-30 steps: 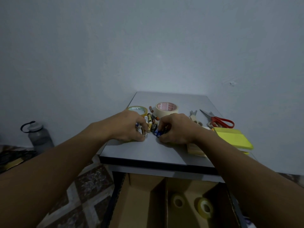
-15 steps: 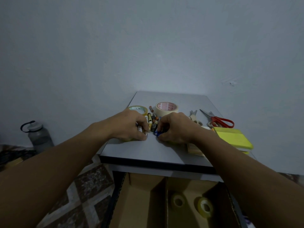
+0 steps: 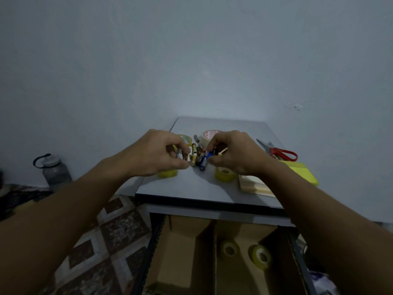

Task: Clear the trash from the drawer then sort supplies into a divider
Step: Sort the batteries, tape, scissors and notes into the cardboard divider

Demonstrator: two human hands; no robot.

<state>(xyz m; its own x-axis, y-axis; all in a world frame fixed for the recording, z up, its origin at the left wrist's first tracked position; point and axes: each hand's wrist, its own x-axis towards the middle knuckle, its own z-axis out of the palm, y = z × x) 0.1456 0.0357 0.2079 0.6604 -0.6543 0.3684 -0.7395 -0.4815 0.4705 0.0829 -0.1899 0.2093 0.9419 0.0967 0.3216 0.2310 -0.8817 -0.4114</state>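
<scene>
Several small batteries [image 3: 196, 155] lie in a cluster on the grey cabinet top [image 3: 191, 186]. My left hand [image 3: 157, 154] holds a few batteries in curled fingers, just above the surface. My right hand [image 3: 231, 154] pinches a blue battery [image 3: 205, 160] and holds others. Two small yellow tape rolls [image 3: 225, 174] sit on the top under the hands. Below, the open drawer holds a cardboard divider [image 3: 214, 248] with two tape rolls [image 3: 260, 255] in its right compartment; the left compartment shows nothing in it.
A large beige tape roll [image 3: 209, 134], red-handled scissors [image 3: 280, 154], a yellow sticky-note pad [image 3: 302, 173] and a paper pad [image 3: 254, 185] lie on the top. A grey water bottle [image 3: 54, 169] stands on the patterned floor at left. A wall is close behind.
Both hands have lifted off the cabinet top with batteries in them, uncovering the two small yellow tape rolls beneath.
</scene>
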